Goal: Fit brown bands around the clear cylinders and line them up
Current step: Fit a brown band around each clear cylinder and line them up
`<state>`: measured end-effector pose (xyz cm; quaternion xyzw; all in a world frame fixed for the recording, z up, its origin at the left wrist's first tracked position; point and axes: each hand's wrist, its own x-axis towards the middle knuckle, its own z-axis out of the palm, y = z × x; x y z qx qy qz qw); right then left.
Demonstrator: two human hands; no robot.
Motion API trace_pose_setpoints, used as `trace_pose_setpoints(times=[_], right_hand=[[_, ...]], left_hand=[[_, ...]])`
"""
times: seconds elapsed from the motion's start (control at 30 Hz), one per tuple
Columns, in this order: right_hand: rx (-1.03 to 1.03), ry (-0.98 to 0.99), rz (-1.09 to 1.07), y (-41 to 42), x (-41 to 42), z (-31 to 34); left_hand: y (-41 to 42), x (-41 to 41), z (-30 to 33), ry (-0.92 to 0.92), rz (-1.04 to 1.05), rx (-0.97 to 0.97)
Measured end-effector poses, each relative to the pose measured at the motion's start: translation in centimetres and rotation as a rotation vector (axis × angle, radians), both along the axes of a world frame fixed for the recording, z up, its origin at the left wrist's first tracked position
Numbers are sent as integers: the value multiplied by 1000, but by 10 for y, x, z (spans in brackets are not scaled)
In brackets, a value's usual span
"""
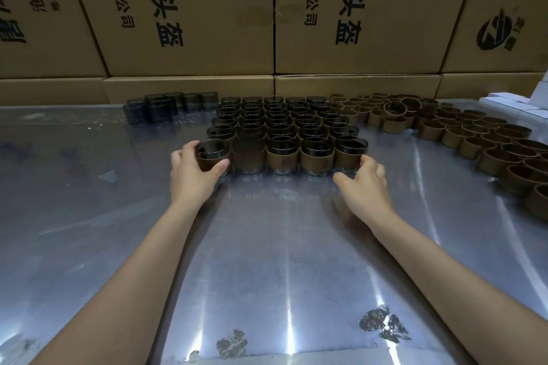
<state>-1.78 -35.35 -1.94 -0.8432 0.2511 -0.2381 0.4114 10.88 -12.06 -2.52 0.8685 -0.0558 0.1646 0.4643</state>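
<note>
On the metal table point(267, 246), by the front row:
Left hand point(192, 175): fingers and thumb curled round the leftmost banded cylinder point(213, 157), at the row's left end.
Right hand point(363, 184): loosely curled, fingertips touching the rightmost banded cylinder point(350, 154); whether it grips, I cannot tell.
Between the hands: three more banded cylinders point(282, 157) side by side.
Beyond the hands: block of banded cylinders point(281, 118) in rows.
Far beyond the left hand: unbanded clear cylinders point(160, 108).
Right of the right hand: loose brown bands point(480, 142), spread widely.
Behind: cardboard boxes point(192, 9).
</note>
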Motion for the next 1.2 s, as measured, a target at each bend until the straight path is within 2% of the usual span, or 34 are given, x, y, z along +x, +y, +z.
trace_pose_setpoints(times=[0.47,0.57,0.67,0.77,0.9,1.03,1.2], right_hand=[[-141,145,35,-2,3,-6],[-116,113,24,-2,4,-6],[-142,-20,41,0,1,-6],[-251,-120,190,12,-5,-3],[-470,-28,462,47,-15,0],[-679,-15,585,75,-11,-3],[-818,-3,568,102,21,0]], left_hand=[[1,12,2,17,-32,53],[0,10,1,44,-58,69],[1,8,1,57,-55,54],[6,10,3,91,-4,-12],[18,17,4,117,59,-49],[25,33,6,114,56,41],[42,70,2,-16,54,384]])
